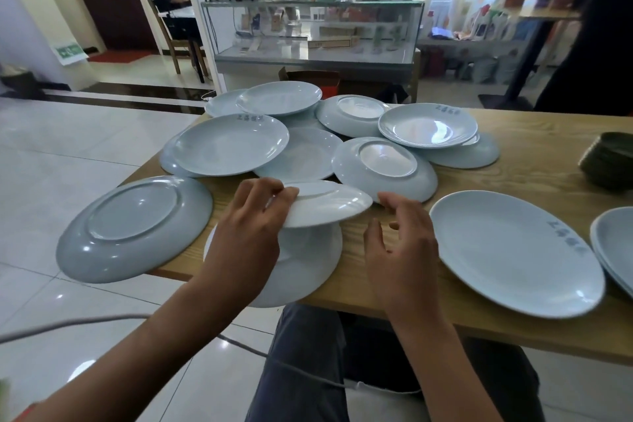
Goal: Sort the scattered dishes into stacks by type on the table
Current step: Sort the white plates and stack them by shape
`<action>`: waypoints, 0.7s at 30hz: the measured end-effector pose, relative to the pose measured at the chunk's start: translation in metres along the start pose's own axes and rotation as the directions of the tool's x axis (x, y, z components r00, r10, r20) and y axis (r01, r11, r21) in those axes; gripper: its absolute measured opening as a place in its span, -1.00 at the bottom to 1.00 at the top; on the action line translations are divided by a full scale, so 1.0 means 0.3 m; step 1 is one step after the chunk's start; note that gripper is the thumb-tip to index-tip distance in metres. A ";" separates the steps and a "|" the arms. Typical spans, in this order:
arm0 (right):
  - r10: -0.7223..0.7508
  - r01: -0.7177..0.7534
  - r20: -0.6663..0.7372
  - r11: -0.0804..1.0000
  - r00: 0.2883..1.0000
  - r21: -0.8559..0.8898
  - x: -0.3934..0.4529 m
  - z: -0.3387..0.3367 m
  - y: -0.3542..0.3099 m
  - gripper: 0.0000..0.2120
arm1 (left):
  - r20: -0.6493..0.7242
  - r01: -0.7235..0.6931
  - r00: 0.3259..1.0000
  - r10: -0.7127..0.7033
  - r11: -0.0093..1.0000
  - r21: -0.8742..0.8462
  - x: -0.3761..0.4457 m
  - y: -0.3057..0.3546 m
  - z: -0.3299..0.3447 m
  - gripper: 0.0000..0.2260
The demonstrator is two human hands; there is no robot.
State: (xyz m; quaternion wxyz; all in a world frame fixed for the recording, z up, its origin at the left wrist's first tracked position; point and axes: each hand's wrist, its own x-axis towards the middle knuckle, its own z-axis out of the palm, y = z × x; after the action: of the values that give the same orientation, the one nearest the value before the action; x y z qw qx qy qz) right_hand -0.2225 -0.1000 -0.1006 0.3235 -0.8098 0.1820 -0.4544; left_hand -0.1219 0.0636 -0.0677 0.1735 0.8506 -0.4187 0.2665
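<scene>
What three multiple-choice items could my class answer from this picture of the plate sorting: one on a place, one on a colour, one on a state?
1. Where does the large upside-down plate at the left lie?
A. In the middle of the table
B. Overhanging the table's left edge
C. On the floor

2. What colour is the bowl at the table's right edge?
A. Dark green
B. Red
C. Yellow

3. What is the left hand doing?
A. Resting flat on the table
B. Hanging idle
C. Gripping a small white plate by its rim

Answers: 1 B, part of the plate juts out past the wood over the floor tiles. 2 A, it looks dark green against the pale plates. 3 C, the fingers curl over the tilted plate's edge, while the right hand hovers open beside it.
</scene>
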 end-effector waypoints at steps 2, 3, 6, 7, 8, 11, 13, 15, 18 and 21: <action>0.017 -0.017 -0.003 0.999 1.000 0.030 0.005 -0.005 -0.003 -0.61 | -0.055 0.036 0.998 -0.039 0.997 -0.063 0.032 0.018 -0.013 -0.57; 0.028 -0.028 0.006 0.999 1.000 0.040 0.009 -0.009 -0.003 -0.58 | -0.083 0.045 0.995 -0.053 0.995 -0.094 0.054 0.029 -0.025 -0.58; 0.022 -0.024 0.024 0.998 0.999 0.059 0.024 -0.024 -0.004 -0.53 | -0.148 0.068 0.984 -0.104 0.972 -0.227 0.126 0.062 -0.075 -0.65; 0.009 -0.011 0.028 0.998 1.000 0.061 0.029 -0.030 -0.005 -0.51 | -0.166 0.069 0.979 -0.118 0.959 -0.276 0.150 0.073 -0.092 -0.68; -0.014 0.012 0.034 0.998 0.999 0.056 0.034 -0.035 -0.006 -0.48 | -0.183 0.069 0.974 -0.133 0.944 -0.323 0.170 0.087 -0.107 -0.71; -0.106 0.106 0.093 0.994 0.990 0.005 0.051 -0.053 -0.014 -0.36 | -0.171 0.136 0.953 -0.252 0.854 -0.502 0.217 0.154 -0.128 -0.78; -0.150 0.158 0.159 0.987 0.976 -0.038 0.060 -0.070 -0.010 -0.27 | -0.008 0.281 0.914 -0.405 0.648 -0.708 0.235 0.199 -0.109 -0.80; -0.175 0.195 0.176 0.975 0.969 -0.103 0.064 -0.097 0.007 -0.22 | 0.219 0.400 0.846 -0.487 0.307 -0.863 0.255 0.241 -0.086 -0.79; -0.245 0.264 0.122 0.947 0.962 -0.185 0.066 -0.145 0.047 -0.43 | 0.394 0.454 0.792 -0.466 0.019 -0.891 0.278 0.297 -0.057 -0.76; -0.320 0.336 0.106 0.907 0.942 -0.255 0.068 -0.209 0.083 -0.63 | 0.501 0.496 0.770 -0.395 -0.123 -0.859 0.290 0.352 -0.036 -0.80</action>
State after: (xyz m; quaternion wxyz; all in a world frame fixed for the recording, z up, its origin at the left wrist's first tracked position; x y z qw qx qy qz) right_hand -0.2653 -0.1525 -0.0816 0.1348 -0.8788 0.0934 -0.4481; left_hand -0.1661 -0.0471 0.0006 0.7582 0.5972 -0.1750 -0.1946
